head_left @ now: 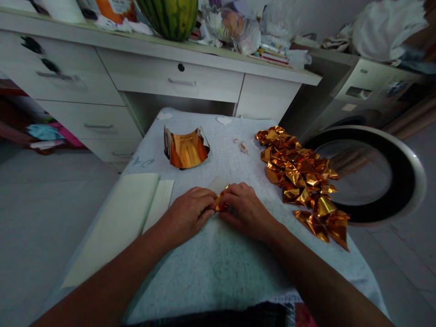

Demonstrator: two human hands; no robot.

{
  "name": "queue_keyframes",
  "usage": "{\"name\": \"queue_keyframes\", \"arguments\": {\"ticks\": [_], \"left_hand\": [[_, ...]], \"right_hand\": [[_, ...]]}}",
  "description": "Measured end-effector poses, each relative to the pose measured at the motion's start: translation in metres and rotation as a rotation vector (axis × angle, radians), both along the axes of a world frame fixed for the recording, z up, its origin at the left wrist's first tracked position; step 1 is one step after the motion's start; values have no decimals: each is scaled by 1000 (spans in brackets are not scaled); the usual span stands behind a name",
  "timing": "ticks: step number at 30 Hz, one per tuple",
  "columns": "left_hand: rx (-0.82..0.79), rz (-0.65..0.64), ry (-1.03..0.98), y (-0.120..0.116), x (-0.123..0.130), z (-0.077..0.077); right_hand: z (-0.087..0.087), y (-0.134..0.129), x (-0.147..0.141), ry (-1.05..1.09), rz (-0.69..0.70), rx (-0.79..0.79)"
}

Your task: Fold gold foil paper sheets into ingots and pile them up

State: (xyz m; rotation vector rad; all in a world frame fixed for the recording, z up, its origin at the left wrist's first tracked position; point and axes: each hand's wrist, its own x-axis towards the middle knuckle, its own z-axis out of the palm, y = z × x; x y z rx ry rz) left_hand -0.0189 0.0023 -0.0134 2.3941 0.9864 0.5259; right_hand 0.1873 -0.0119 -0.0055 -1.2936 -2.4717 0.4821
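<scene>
Both hands meet at the middle of the cloth-covered table (204, 268). Between them is a small piece of gold foil (222, 200), with some whitish translucent paper (218, 184) just behind it. My left hand (194, 210) pinches the foil's left end, and my right hand (242, 208) has its fingers closed on the right side. A curved stack of gold foil sheets (188, 150) stands beyond my left hand. To the right lies a heap of folded gold foil pieces (303, 175). Pale paper sheets (112, 227) lie at the left, partly under my left forearm.
Small foil scraps (242, 147) lie near the far middle of the table. Beyond it stands a white drawer desk (177, 81) holding a watermelon (170, 16). A washing machine's open round door (368, 175) borders the table's right side.
</scene>
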Motion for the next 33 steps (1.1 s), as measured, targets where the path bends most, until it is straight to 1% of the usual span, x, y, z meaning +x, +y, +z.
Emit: {"name": "queue_keyframes", "arguments": {"ticks": [4, 13, 16, 23, 30, 33], "left_hand": [[9, 21, 9, 0, 0, 0], [17, 115, 35, -1, -1, -3], [-2, 143, 30, -1, 0, -3], [-7, 213, 27, -1, 3, -3], [-16, 280, 37, -1, 3, -5], [-19, 286, 32, -1, 2, -5]], "right_hand": [[-4, 2, -1, 29, -22, -15], [-5, 5, -3, 141, -111, -124], [-6, 5, -4, 152, -124, -122], [-8, 5, -6, 213, -198, -118], [-8, 5, -11, 178, -216, -101], [-8, 5, -13, 152, -241, -97]]}}
